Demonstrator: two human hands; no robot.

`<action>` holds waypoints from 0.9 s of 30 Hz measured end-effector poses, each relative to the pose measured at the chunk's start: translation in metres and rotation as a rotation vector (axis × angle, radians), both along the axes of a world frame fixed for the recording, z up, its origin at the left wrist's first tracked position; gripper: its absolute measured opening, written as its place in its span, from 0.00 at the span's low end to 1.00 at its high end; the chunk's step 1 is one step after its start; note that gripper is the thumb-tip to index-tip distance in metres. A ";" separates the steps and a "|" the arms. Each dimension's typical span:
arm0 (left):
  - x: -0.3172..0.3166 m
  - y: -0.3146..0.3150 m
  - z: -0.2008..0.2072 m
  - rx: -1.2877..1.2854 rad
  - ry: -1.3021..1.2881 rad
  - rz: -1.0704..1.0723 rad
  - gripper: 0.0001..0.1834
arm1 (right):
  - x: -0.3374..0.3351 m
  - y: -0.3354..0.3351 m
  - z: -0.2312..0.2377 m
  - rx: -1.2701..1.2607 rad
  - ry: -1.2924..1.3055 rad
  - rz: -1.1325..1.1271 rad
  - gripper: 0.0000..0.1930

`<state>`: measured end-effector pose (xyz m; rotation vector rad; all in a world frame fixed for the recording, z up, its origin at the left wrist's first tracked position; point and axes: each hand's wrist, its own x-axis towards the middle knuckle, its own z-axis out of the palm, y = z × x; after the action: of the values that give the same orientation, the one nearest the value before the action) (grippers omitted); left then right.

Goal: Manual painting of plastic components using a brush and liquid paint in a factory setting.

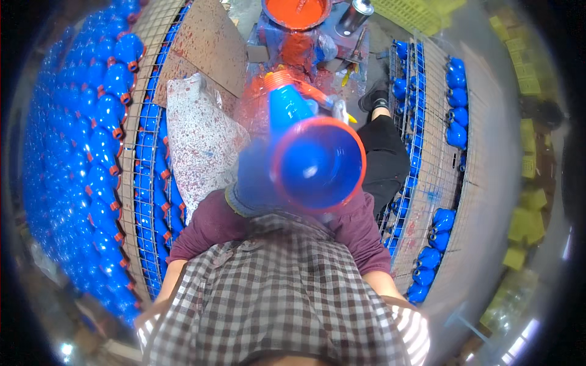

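1. Blue, glossy, round-mouthed vessel with an orange rim (318,163), plastic by its look: it lies in front of the chest, hiding the right hand, its mouth turned up towards the head.
2. Of the hands, the left hand (256,171), seemingly blue-gloved, is a blur just beside the vessel; I cannot tell whether its fingers are spread or pinching. How the right hand stands cannot be told either.
3. Just beyond the left hand is a blue, tapering, glossy piece with an orange ringed neck (289,105); whether it joins the vessel is unclear.
4. Hollow and probably light, the vessel should feel stiff, and its shiny wall may slip in gloves.
5. Best hold: the plain blue outer wall, supported from below. The orange rim could be wet and smear, matching the orange liquid in the round basin (300,28) farther beyond the hands.
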<state>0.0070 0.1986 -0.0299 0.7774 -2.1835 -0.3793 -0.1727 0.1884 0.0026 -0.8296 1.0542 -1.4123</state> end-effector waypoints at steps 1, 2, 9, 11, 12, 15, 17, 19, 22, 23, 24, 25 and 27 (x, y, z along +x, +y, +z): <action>0.004 -0.003 0.008 0.146 0.068 -0.062 0.42 | -0.004 -0.010 0.015 0.181 -0.438 0.022 0.19; 0.004 -0.004 0.017 0.293 0.134 -0.125 0.43 | -0.017 -0.012 -0.005 0.247 -0.747 0.005 0.20; -0.010 -0.040 0.078 1.346 0.586 -0.531 0.46 | -0.057 -0.021 0.049 -0.206 0.024 -0.431 0.11; -0.007 -0.039 0.091 1.532 0.624 -0.495 0.41 | -0.056 -0.024 0.073 -0.137 0.521 -0.351 0.11; -0.010 -0.039 0.094 1.143 0.388 -0.430 0.38 | -0.046 -0.028 0.080 -0.226 0.470 -0.347 0.10; -0.017 -0.037 0.099 0.354 -0.053 -0.282 0.32 | -0.044 -0.040 0.074 -0.315 0.950 -0.206 0.12; -0.020 -0.037 0.102 0.236 -0.369 -0.223 0.33 | -0.036 -0.041 0.079 -0.241 0.970 -0.054 0.15; -0.018 -0.039 0.101 0.225 -0.387 -0.220 0.33 | -0.035 -0.042 0.078 -0.350 1.183 -0.011 0.15; -0.019 -0.040 0.096 0.231 -0.402 -0.215 0.33 | -0.038 -0.039 0.078 -0.405 1.242 -0.032 0.13; -0.020 -0.041 0.095 0.247 -0.402 -0.210 0.33 | -0.039 -0.037 0.081 -0.404 1.244 -0.030 0.13; -0.019 -0.042 0.094 0.250 -0.401 -0.204 0.33 | -0.038 -0.035 0.085 -0.421 1.277 -0.042 0.12; -0.019 -0.043 0.093 0.284 -0.394 -0.201 0.33 | -0.038 -0.032 0.088 -0.438 1.311 -0.056 0.11; -0.018 -0.045 0.091 0.316 -0.386 -0.193 0.33 | -0.039 -0.025 0.090 -0.612 1.420 -0.137 0.09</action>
<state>-0.0108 0.1534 0.0612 0.8671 -2.6094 -0.7374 -0.2118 0.1632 0.0926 -2.4295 1.7054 -1.1477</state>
